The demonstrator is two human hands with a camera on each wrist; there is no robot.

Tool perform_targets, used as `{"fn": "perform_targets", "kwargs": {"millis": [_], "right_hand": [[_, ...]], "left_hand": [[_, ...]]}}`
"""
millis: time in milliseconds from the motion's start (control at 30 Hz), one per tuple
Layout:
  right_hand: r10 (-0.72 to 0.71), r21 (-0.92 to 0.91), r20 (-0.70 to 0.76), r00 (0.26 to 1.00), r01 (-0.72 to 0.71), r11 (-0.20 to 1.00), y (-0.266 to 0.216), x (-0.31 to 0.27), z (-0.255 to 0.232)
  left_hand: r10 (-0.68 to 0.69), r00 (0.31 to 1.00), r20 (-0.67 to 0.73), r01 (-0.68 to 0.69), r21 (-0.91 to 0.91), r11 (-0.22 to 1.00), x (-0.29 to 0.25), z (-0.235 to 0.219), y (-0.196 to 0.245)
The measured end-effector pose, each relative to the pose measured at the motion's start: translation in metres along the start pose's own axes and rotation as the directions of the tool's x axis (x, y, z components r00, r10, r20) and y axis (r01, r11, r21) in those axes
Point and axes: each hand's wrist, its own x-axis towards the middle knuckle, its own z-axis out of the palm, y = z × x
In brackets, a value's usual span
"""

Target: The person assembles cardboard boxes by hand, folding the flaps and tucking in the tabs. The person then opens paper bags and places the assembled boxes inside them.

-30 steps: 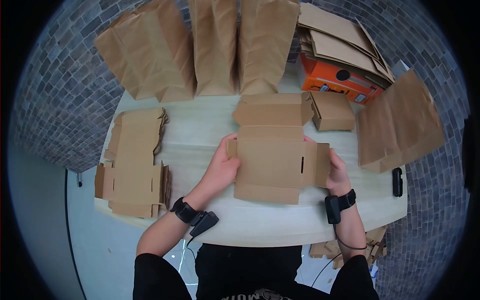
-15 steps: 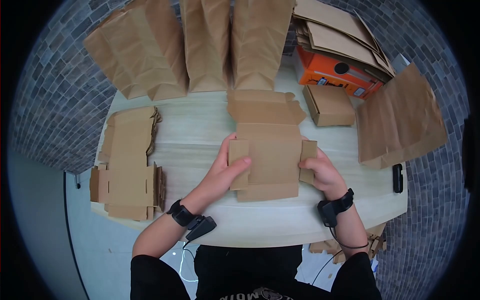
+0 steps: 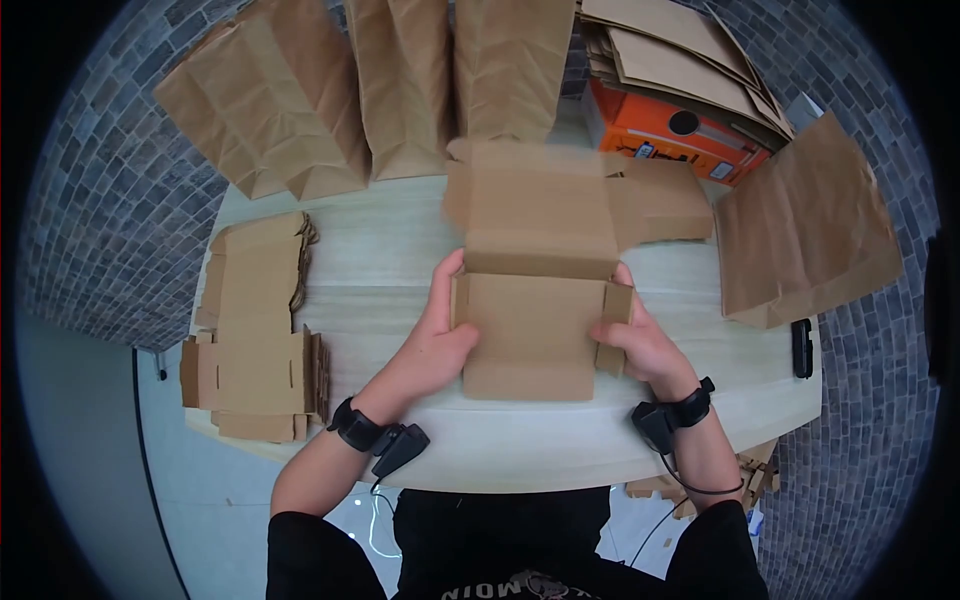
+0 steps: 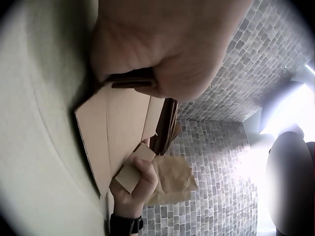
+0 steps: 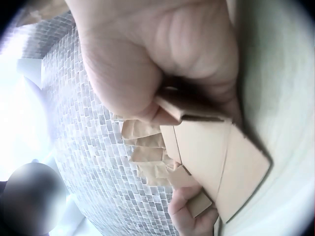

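Observation:
A partly folded cardboard box [image 3: 530, 345] is held between both hands over the middle of the table. My left hand [image 3: 430, 345] grips its left side, thumb on the inner face of the folded side flap. At the opposite edge my right hand [image 3: 650, 345] pinches the right side flap [image 3: 615, 330], thumb over it. The far lid panel [image 3: 540, 215] is bent up along its crease and blurred at its top. In the left wrist view the folded flap [image 4: 130, 81] sits between thumb and fingers; the right wrist view shows a doubled flap [image 5: 189, 108] held likewise.
A stack of flat box blanks [image 3: 255, 340] lies on the left. Tall paper bags [image 3: 400, 90] stand along the back, another bag [image 3: 805, 225] at right. A closed small box [image 3: 670, 200] sits before an orange box [image 3: 650, 125] topped with cardboard. A black object [image 3: 802, 348] lies near the right edge.
Both hands have folded the side flaps inward, and the right hand has moved left with its flap. The far lid panel has since swung up from lying flatter.

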Motion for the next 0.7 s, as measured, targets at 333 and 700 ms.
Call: {"fn": "perform_targets", "kwargs": {"millis": [333,700], "right_hand": [[-0.042,0.000,-0.031,0.999,0.042,0.999,0.007,-0.002,0.001],[-0.060,0.135,0.002,0.998,0.059,0.989,-0.002,0.001,-0.014]], "left_hand": [[0.014,1.000,0.007,-0.013,-0.090,0.996,-0.002,0.005,0.008],[0.022,0.996,0.084,0.009,-0.353,0.936,0.006,-0.017,0.009]]}}
